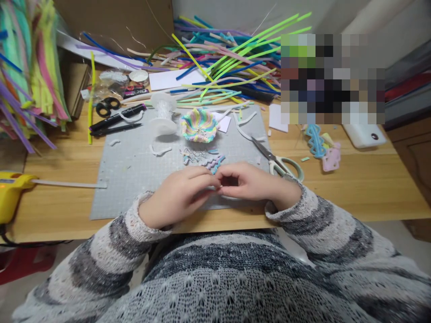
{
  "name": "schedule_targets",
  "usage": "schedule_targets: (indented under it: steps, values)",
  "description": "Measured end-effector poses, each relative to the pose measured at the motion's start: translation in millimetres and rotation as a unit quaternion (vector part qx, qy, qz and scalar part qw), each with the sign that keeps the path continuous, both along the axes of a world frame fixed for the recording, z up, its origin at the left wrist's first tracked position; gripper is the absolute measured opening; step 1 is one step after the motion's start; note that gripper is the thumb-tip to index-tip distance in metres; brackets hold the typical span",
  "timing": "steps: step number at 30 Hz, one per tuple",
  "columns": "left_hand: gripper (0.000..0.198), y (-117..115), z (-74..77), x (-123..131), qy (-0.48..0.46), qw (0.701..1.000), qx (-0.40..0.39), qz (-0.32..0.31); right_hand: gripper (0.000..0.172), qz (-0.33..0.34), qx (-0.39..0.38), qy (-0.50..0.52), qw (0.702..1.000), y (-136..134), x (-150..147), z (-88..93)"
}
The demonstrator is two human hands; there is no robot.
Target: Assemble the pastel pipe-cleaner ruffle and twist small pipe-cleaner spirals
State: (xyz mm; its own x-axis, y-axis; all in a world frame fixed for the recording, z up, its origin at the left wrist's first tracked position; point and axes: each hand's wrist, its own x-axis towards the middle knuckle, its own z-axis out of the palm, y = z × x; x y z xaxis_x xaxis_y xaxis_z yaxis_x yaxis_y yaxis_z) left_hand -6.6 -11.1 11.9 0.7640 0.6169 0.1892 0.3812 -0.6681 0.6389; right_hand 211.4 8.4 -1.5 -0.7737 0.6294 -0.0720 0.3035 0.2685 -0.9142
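Note:
My left hand (183,193) and my right hand (251,183) meet over the front of the grey cutting mat (117,197). Thumbs and forefingers of both are pinched together at one spot, and whatever lies between them is too small to make out. Just beyond the fingertips rest short wavy pieces of pipe cleaner (215,163) in blue and lilac, with thin dark wires beside them. Farther back sits a ruffled, bowl-like piece (199,125) in pastel stripes. To its left stands a spool (163,112) of clear thread.
Scissors (278,159) lie right of my right hand. A yellow glue gun (13,193) is at the left edge. Black pens (117,121) and black-handled scissors (107,106) lie back left. Many pipe cleaners (232,58) pile up behind. A white phone-like object (363,130) is at right.

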Motion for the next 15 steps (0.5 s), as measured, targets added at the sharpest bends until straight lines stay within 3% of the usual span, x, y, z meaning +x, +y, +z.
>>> schedule_targets:
  steps: [5, 15]
  values:
    - [0.015, 1.0, -4.9, -0.9, -0.005, 1.0, 0.012, 0.023, 0.012, -0.015, -0.117, 0.041, 0.992, -0.6, -1.5, -2.1]
    - [0.005, 1.7, -3.0, -0.4, -0.047, 0.995, 0.021, 0.09, 0.01, -0.104, -0.185, 0.14, 0.967, 2.3, -2.4, -2.8]
